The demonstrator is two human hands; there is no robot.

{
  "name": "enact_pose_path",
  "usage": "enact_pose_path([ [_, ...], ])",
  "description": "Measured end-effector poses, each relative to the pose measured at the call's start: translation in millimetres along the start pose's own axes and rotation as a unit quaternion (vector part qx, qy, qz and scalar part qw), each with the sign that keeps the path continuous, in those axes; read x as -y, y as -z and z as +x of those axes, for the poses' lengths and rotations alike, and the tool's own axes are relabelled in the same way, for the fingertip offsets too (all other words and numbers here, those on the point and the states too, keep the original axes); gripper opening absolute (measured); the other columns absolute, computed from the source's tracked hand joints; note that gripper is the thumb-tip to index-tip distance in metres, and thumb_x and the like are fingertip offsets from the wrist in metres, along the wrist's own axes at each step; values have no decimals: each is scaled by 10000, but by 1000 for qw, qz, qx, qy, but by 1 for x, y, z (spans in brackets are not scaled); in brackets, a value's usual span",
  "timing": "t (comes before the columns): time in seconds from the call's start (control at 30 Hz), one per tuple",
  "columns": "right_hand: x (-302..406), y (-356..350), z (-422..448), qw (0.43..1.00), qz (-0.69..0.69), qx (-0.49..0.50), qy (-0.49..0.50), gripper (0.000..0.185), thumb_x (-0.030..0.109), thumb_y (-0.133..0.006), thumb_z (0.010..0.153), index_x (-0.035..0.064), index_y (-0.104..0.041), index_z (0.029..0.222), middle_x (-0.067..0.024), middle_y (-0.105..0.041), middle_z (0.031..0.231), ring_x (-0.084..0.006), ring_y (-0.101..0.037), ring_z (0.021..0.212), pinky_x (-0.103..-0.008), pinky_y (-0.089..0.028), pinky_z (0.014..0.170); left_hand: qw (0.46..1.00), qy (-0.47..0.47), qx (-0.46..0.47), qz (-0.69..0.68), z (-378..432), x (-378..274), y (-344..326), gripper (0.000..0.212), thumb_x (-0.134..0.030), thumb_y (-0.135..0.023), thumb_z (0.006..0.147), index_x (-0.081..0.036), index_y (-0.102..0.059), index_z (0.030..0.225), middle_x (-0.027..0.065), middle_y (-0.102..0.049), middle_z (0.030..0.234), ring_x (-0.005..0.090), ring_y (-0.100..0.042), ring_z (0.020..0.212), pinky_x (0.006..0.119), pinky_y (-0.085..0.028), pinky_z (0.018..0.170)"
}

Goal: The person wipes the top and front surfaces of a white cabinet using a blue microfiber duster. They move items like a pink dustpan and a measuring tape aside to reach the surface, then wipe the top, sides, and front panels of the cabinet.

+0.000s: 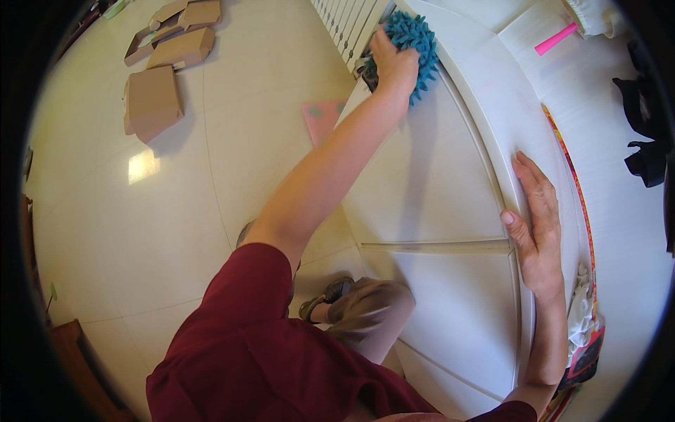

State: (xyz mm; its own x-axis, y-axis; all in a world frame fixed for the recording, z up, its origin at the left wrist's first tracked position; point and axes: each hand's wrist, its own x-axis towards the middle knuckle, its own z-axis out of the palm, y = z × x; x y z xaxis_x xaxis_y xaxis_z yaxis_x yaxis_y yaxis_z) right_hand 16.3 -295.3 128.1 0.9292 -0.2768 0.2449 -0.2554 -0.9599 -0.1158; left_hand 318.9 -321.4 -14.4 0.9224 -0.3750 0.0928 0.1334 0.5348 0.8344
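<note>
My left hand [394,66] is stretched far forward, its fingers closed on a teal chenille cleaning mitt [414,45]. The mitt touches the far end of a white cabinet's front [422,174], just under the overhanging top, beside a white slatted panel [345,31]. Part of a grey-brown thing shows under the left hand; what it is cannot be told. My right hand [538,227] lies on the rounded edge of the white cabinet top [490,111]. Its thumb is spread from the fingers, and nothing is seen in it.
Several brown cardboard boxes [154,100] lie on the tiled floor at the upper left. A pink sheet [321,118] is on the floor by the cabinet. On the white top at right are a pink tube [556,39], black straps [646,161] and a crumpled white plastic bag [580,316]. My bent knee is near the drawers.
</note>
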Motion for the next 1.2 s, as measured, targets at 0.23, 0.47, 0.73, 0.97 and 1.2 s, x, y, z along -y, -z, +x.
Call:
enact_pose_path([
  [0.23,9,0,2,1000,-5,-1,-8,570,350,-599,960,22,-499,1415,-178,-477,1464,-349,-437,1353,-428,-310,1137,999,26,-22,-9,40,-17,6,602,-58,-557,867,-134,-333,1421,123,-464,1323,281,-494,1187,431,-470,927],
  [0.47,5,2,-1,1000,13,-6,-16,607,461,-493,998,22,-499,1417,-174,-463,1477,-342,-416,1369,-430,-296,1145,998,-65,11,10,-56,5,-13,888,26,-623,760,-3,-188,1533,214,-279,1542,360,-298,1430,386,-244,1192],
  [0.73,-2,1,-2,999,24,-36,20,630,480,-437,1021,-12,-492,1410,-191,-463,1474,-352,-418,1365,-435,-297,1143,979,-173,51,94,-201,-9,-35,945,-55,-695,771,51,-154,1537,271,-171,1591,415,-192,1477,454,-177,1204],
  [0.97,-2,1,-3,999,16,-27,8,657,505,-431,1020,-20,-485,1413,-200,-466,1469,-360,-416,1367,-438,-302,1143,983,-126,-40,129,-101,-8,-26,834,10,-581,788,72,-183,1518,283,-246,1560,434,-272,1439,454,-207,1201],
  [1.2,-5,-1,2,998,68,9,-14,719,563,-424,996,25,-437,1473,-183,-420,1518,-332,-339,1436,-433,-233,1190,996,60,-59,28,51,-50,14,540,-55,-553,851,-45,-392,1366,161,-579,1202,284,-626,987,484,-554,750],
])
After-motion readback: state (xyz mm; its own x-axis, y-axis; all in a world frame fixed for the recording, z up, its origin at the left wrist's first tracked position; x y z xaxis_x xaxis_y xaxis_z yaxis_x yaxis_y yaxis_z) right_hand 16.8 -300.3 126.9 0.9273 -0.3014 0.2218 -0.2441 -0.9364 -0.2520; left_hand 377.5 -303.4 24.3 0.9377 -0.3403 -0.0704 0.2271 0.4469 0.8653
